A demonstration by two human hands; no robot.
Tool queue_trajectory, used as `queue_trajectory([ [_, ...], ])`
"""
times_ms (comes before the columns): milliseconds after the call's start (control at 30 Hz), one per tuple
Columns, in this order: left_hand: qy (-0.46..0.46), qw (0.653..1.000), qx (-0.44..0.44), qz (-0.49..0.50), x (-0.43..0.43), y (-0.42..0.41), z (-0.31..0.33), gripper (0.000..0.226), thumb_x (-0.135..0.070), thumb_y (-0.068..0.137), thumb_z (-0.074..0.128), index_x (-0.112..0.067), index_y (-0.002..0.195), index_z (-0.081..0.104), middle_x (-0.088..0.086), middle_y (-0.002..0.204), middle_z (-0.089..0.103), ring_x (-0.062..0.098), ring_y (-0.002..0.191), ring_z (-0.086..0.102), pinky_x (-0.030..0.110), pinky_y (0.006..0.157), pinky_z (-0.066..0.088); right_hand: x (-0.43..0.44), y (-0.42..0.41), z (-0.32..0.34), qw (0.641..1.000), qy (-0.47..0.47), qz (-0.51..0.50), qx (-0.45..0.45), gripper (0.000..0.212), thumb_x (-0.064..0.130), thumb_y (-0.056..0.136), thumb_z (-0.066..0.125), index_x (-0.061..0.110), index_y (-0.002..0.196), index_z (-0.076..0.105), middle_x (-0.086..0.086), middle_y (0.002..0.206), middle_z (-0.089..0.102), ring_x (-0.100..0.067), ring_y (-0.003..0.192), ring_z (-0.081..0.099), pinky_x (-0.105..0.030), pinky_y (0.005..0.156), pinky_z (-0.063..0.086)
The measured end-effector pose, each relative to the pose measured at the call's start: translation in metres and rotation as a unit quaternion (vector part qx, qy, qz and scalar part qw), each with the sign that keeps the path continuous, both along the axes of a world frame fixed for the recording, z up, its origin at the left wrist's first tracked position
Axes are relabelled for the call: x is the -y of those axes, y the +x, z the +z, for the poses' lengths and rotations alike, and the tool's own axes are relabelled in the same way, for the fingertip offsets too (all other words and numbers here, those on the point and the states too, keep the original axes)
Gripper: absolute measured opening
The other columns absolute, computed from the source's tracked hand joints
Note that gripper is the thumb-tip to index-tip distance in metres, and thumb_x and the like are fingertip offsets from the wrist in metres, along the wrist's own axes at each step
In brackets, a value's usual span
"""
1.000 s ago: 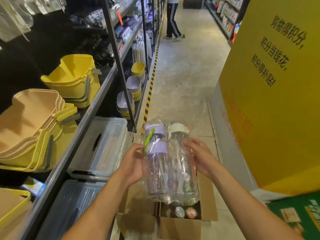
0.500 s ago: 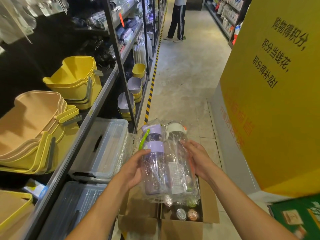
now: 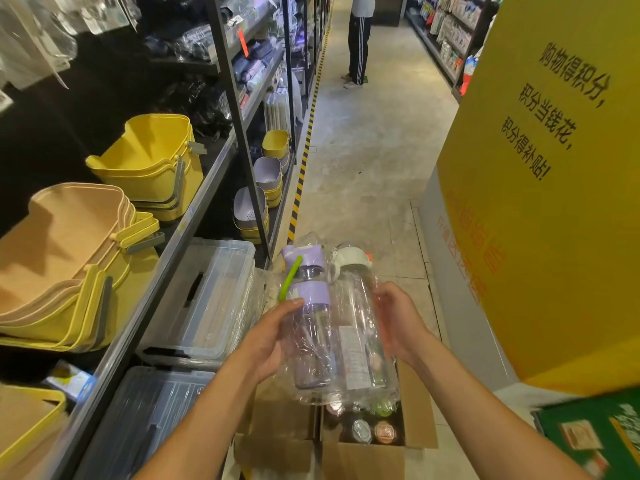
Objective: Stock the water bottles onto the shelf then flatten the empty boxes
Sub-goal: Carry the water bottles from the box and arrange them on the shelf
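I hold two water bottles wrapped in clear plastic bags upright above an open cardboard box (image 3: 415,410). My left hand (image 3: 266,344) presses the side of the purple-lidded bottle (image 3: 310,327), which has a green strap. On the other side, my right hand (image 3: 398,320) grips the white-lidded bottle (image 3: 360,341). More bottle caps (image 3: 372,431) show inside the box on the floor. The metal shelf (image 3: 180,237) runs along my left.
Yellow and beige buckets (image 3: 149,168) fill the shelf beside me, with clear storage bins (image 3: 204,299) below. A yellow pillar (image 3: 540,202) stands close on my right. A person (image 3: 358,43) stands far down the aisle. A green box (image 3: 595,438) sits at the lower right.
The pair of bottles has dropped slightly and tilted, with both hands still around them. My view has shifted a little forward along the aisle.
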State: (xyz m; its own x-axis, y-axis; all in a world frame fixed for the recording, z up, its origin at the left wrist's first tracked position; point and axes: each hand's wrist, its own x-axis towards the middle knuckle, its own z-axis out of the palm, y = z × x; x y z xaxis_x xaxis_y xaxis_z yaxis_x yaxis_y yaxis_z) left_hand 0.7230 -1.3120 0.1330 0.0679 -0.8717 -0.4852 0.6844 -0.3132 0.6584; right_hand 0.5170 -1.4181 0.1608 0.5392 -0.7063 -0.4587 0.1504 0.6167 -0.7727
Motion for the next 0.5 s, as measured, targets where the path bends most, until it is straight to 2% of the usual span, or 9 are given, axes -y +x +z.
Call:
queue_trajectory([
  [33,-0.001,1.0,0.002,0.002,0.0,-0.001,0.003,0.046,-0.022,0.088,0.078,-0.004,0.127,0.063,0.017,0.107,0.074,0.029,0.088,0.072,0.047,0.078,0.063,0.0,0.0,-0.001,1.0,0.0,0.009,0.005,0.092,0.035,0.059,0.079,-0.008,0.137,0.052,-0.018,0.123,0.046,-0.036,0.104,0.049,-0.044,0.084,0.048],
  [100,0.002,1.0,0.001,0.014,-0.002,0.0,0.004,0.041,-0.018,0.089,0.072,-0.002,0.126,0.062,0.016,0.098,0.075,0.025,0.075,0.074,0.039,0.063,0.064,0.001,0.001,-0.002,1.0,0.001,0.012,0.006,0.053,0.024,0.074,0.065,-0.003,0.12,0.063,-0.016,0.113,0.054,-0.031,0.095,0.054,-0.04,0.076,0.048],
  [133,0.006,1.0,-0.003,0.019,-0.003,0.002,0.003,0.047,-0.018,0.086,0.075,-0.001,0.127,0.062,0.016,0.098,0.075,0.025,0.074,0.074,0.038,0.061,0.063,0.0,0.002,-0.003,1.0,-0.003,0.008,0.007,0.037,0.018,0.08,0.057,0.004,0.113,0.068,-0.014,0.108,0.061,-0.029,0.09,0.061,-0.039,0.076,0.05],
  [167,0.009,1.0,-0.005,0.024,-0.004,0.005,0.002,0.058,-0.02,0.081,0.084,0.0,0.13,0.061,0.018,0.102,0.075,0.026,0.076,0.074,0.038,0.061,0.063,-0.001,0.003,-0.002,1.0,-0.011,0.008,0.011,0.033,0.015,0.085,0.052,0.014,0.112,0.07,-0.009,0.109,0.067,-0.024,0.09,0.067,-0.037,0.078,0.053],
  [200,0.005,1.0,-0.004,0.024,-0.005,0.008,0.0,0.076,-0.023,0.073,0.093,0.002,0.135,0.058,0.02,0.109,0.073,0.028,0.081,0.075,0.039,0.064,0.063,-0.003,0.004,-0.001,1.0,-0.026,0.011,0.009,0.038,0.014,0.09,0.051,0.018,0.123,0.068,-0.002,0.117,0.071,-0.018,0.097,0.071,-0.036,0.084,0.056],
  [267,-0.011,1.0,-0.008,0.02,-0.006,0.013,-0.001,0.098,-0.025,0.064,0.099,0.002,0.145,0.051,0.023,0.123,0.069,0.032,0.094,0.074,0.045,0.073,0.064,-0.006,0.008,0.001,0.998,-0.051,0.012,-0.02,0.046,0.017,0.097,0.054,0.012,0.142,0.057,-0.001,0.128,0.071,-0.012,0.107,0.072,-0.033,0.091,0.057],
  [367,-0.023,0.999,-0.024,0.021,-0.012,0.016,0.001,0.089,-0.022,0.071,0.091,-0.002,0.147,0.051,0.024,0.124,0.069,0.035,0.1,0.072,0.049,0.081,0.063,-0.018,0.013,0.005,0.996,-0.076,0.012,-0.042,0.04,0.015,0.101,0.057,-0.006,0.135,0.058,-0.008,0.113,0.074,-0.018,0.094,0.073,-0.025,0.08,0.059],
  [433,-0.02,0.999,-0.026,0.02,-0.017,0.019,0.002,0.082,-0.023,0.075,0.088,-0.005,0.146,0.053,0.026,0.129,0.067,0.038,0.108,0.069,0.054,0.091,0.06,-0.03,0.016,0.012,0.994,-0.091,0.012,-0.055,0.034,0.018,0.102,0.058,-0.002,0.13,0.063,-0.01,0.119,0.073,-0.016,0.096,0.075,-0.023,0.081,0.059],
  [500,-0.015,0.999,-0.03,0.017,-0.023,0.021,0.002,0.069,-0.023,0.084,0.083,-0.006,0.145,0.055,0.025,0.13,0.067,0.039,0.111,0.069,0.057,0.095,0.058,-0.04,0.02,0.015,0.992,-0.103,0.031,-0.068,0.028,0.024,0.105,0.055,0.011,0.128,0.065,-0.009,0.12,0.073,-0.01,0.094,0.076,-0.021,0.074,0.06],
])
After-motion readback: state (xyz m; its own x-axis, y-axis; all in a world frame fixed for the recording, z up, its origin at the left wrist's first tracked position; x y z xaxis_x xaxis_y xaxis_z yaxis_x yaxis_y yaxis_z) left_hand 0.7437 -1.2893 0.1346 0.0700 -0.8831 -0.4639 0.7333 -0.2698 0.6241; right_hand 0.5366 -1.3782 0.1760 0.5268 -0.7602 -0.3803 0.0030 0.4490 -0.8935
